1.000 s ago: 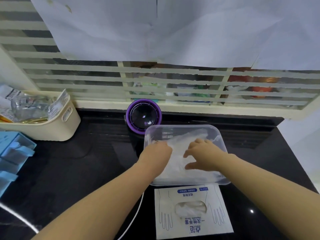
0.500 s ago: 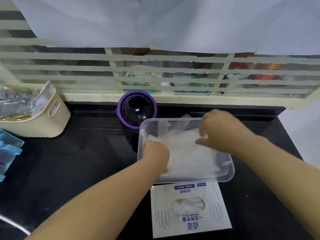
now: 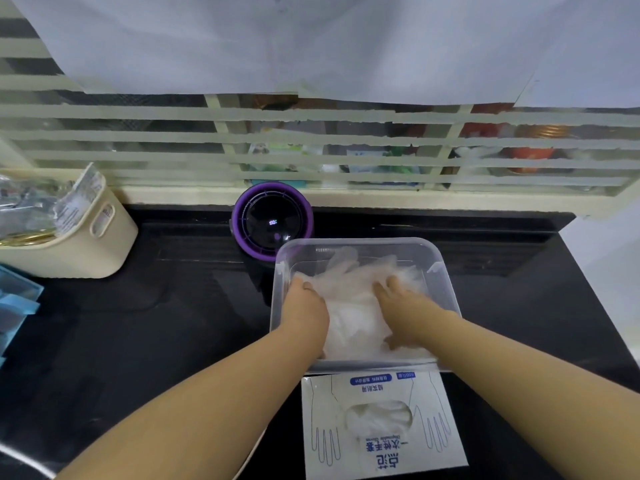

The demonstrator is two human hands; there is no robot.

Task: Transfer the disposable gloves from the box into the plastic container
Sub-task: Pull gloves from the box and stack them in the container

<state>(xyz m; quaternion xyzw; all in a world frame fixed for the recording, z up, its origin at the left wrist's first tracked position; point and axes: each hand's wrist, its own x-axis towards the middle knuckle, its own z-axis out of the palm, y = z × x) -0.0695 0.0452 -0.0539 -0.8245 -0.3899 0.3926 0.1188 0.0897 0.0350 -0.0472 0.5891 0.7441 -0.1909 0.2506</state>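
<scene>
Both hands are down inside the plastic container (image 3: pixel 360 241), on a crumpled pile of clear disposable gloves (image 3: pixel 353 296). The left hand (image 3: pixel 306 306) sits at the pile's left edge with its fingers bent down into the film; whether they grip any of it cannot be told. The right hand (image 3: pixel 403 306) lies flat on the right side of the pile, fingers fairly straight and spread, thumb out to the near side, pressing on the gloves and holding nothing.

The container stands on a glossy black desk (image 3: pixel 156 323), right of centre. The white glove box (image 3: pixel 381 427) lies flat just in front of it, its far edge tucked under or against the container's near wall. More gloves (image 3: pixel 379 419) show through the oval opening in the box top, between two printed hand outlines.

A round purple-rimmed gadget (image 3: pixel 272 221) with a dark dome and a small lit display stands just behind the container's far left corner. A cream basket (image 3: pixel 86 244) full of packets stands at the desk's left rear, with a blue tray (image 3: pixel 17 303) at the left edge. Behind the desk runs a window (image 3: pixel 311 140) banded with pale stripes, blurred coloured shapes beyond it, and large white paper sheets (image 3: pixel 311 39) cover its upper part.
</scene>
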